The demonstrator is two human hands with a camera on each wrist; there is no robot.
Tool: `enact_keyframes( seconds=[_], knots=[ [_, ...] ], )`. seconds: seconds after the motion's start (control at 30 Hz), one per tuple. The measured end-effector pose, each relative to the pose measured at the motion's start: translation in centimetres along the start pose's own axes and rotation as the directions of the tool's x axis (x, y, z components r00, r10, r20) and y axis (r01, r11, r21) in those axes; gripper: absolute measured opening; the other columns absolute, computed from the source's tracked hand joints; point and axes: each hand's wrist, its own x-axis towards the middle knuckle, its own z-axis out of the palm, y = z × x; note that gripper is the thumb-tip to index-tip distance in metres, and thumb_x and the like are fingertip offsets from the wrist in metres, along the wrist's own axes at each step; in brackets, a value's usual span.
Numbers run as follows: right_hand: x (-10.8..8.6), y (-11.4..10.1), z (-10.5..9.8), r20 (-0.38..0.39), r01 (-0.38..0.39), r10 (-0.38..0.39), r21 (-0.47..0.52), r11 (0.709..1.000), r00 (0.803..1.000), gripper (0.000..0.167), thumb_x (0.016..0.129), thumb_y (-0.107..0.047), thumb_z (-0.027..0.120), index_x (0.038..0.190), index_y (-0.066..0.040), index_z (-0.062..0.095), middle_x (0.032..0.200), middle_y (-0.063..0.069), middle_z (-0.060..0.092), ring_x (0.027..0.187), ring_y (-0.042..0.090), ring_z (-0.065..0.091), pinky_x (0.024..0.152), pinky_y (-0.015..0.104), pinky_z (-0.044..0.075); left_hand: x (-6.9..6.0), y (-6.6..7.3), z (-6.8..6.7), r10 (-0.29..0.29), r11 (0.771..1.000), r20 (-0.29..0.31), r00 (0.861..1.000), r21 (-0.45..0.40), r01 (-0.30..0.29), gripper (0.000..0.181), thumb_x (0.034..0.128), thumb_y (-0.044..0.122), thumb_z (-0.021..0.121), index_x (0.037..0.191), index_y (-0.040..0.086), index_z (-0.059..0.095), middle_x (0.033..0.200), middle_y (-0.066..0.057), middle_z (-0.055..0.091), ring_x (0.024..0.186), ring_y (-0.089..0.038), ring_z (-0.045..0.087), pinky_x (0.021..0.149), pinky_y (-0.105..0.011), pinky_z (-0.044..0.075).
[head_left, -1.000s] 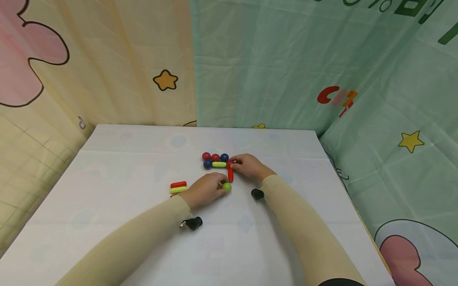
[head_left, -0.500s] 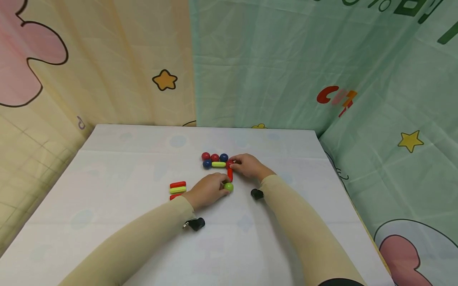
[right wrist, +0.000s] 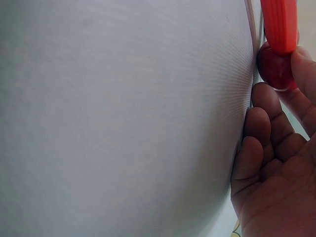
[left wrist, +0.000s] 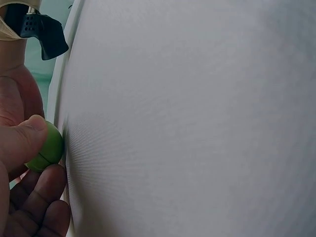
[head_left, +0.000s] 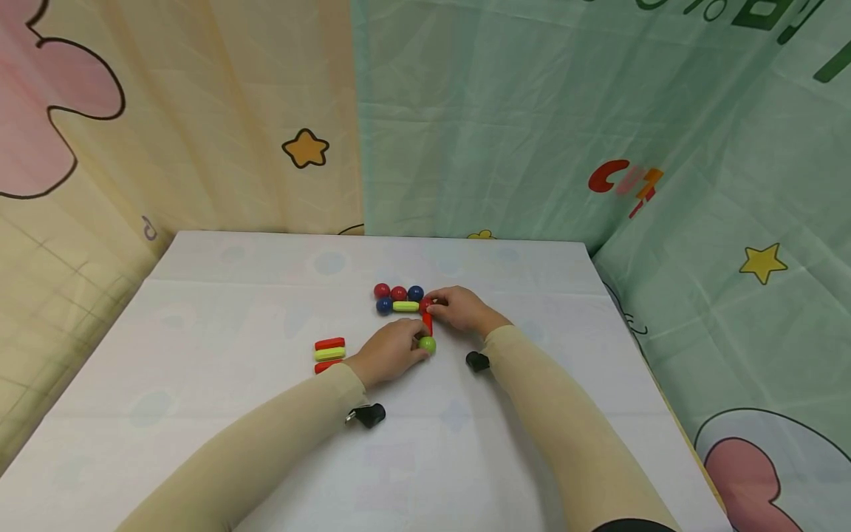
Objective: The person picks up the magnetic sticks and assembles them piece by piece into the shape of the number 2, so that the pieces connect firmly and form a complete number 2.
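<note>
The left hand (head_left: 388, 352) pinches a green ball (head_left: 428, 345) at the near end of a red stick (head_left: 428, 324); the left wrist view shows thumb and fingers around the green ball (left wrist: 49, 148). Between the thumb and fingers of the right hand (head_left: 464, 309) is a red ball (head_left: 425, 305), at the stick's far end. In the right wrist view the red stick (right wrist: 280, 24) meets the red ball (right wrist: 275, 68). A yellow-green stick (head_left: 405, 306) lies between that ball and a blue ball (head_left: 384, 306).
Behind the yellow-green stick sit two red balls (head_left: 398, 294) and another blue ball (head_left: 415, 293) in a row. Left of the left hand lie two red sticks (head_left: 329, 343) and a yellow-green one (head_left: 329, 355). Printed curtains stand behind the white table (head_left: 532, 273).
The left hand has moved slightly right and away from the body with the green ball, up to the red stick's near end. The right hand has barely moved.
</note>
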Motion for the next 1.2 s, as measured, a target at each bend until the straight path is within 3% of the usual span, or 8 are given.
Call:
enact_keyframes(
  seconds=[1.2],
  knots=[
    [-0.24, -0.11, 0.1, -0.01, -0.002, 0.002, 0.006, 1.0, 1.0, 0.039, 0.107, -0.034, 0.062, 0.142, -0.019, 0.066, 0.133, 0.007, 0.069, 0.12, 0.026, 0.06, 0.114, 0.047, 0.048, 0.11, -0.27, 0.21, -0.002, 0.999, -0.022, 1.0, -0.037, 0.001, 0.028, 0.0942, 0.024, 0.081, 0.116, 0.013, 0.068, 0.104, 0.002, 0.066, 0.097, -0.015, 0.059, 0.094, -0.033, 0.054]
  ],
)
